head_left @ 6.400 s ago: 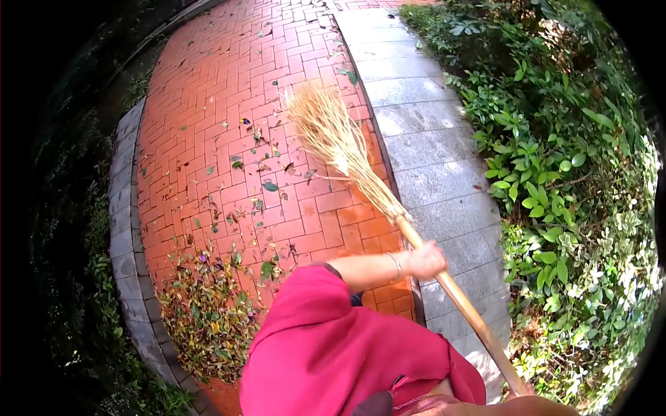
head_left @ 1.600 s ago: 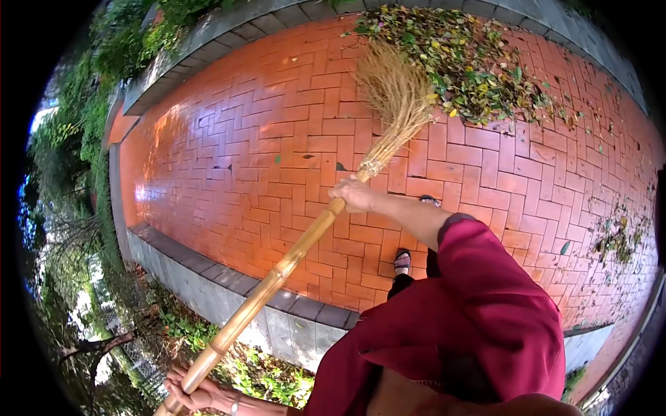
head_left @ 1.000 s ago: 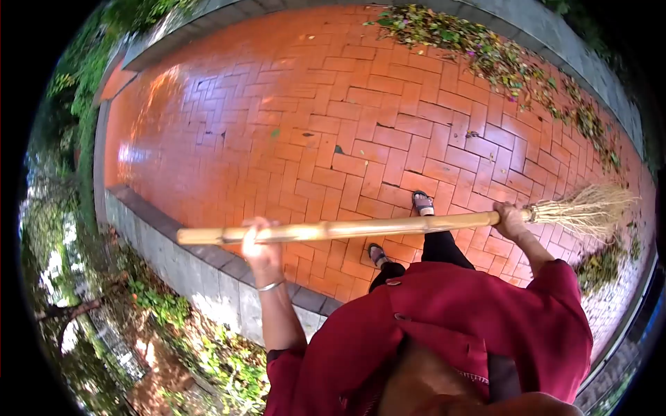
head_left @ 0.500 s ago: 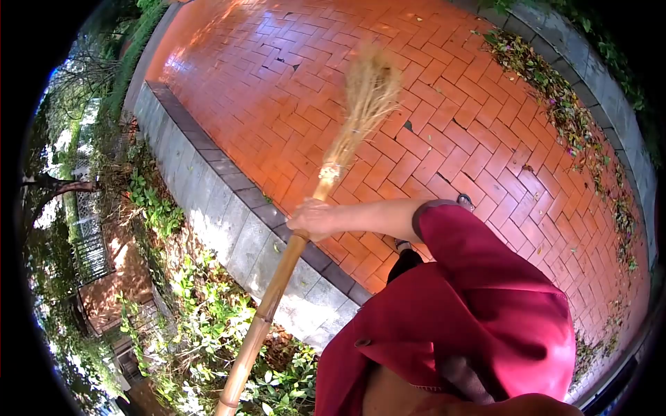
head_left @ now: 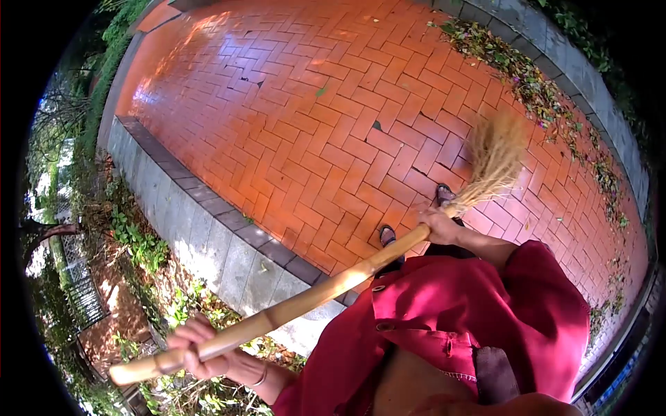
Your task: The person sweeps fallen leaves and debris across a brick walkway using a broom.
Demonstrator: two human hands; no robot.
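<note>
A straw broom [head_left: 319, 295] with a long bamboo handle lies slantwise across the view in front of me. My right hand [head_left: 438, 226] is closed round the handle just below the bristles. Near the handle's lower-left end, my left hand [head_left: 201, 350] holds the pole loosely, its thumb in front and its fingers partly behind. The blurred bristles [head_left: 496, 152] fan out over the brick paving, to the right of my feet.
Orange-red brick paving [head_left: 326, 132] stretches ahead. Dry leaves [head_left: 520, 73] are strewn along the right kerb [head_left: 548, 45]. A low stone wall [head_left: 173, 201] edges the left, with bushes [head_left: 142, 239] behind it. My sandalled feet [head_left: 387, 236] show below the broom.
The broom has swung right, its bristles going from the upper middle to the right. My right hand has moved right with it. My left hand has come into view on the handle.
</note>
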